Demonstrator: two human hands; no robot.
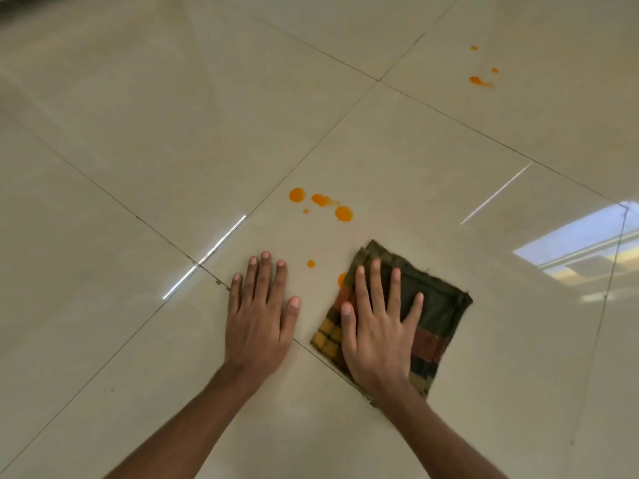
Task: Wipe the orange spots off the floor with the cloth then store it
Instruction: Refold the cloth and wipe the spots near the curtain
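Note:
A folded checked cloth (439,309), dark green with yellow and red squares, lies flat on the cream tiled floor (138,150). My right hand (378,326) presses down on it, palm flat and fingers spread. My left hand (261,314) rests flat on the bare tile beside it, holding nothing. Several orange spots (323,203) sit just beyond both hands. One small orange drop (311,263) lies between my hands, and another orange spot (341,279) is half hidden under the cloth's left edge. A second group of orange spots (479,79) lies farther away at the upper right.
Glossy square tiles with dark grout lines (311,150) run diagonally across the view. A window reflection (581,243) shines on the floor at the right. A dark edge (14,3) shows at the top left corner.

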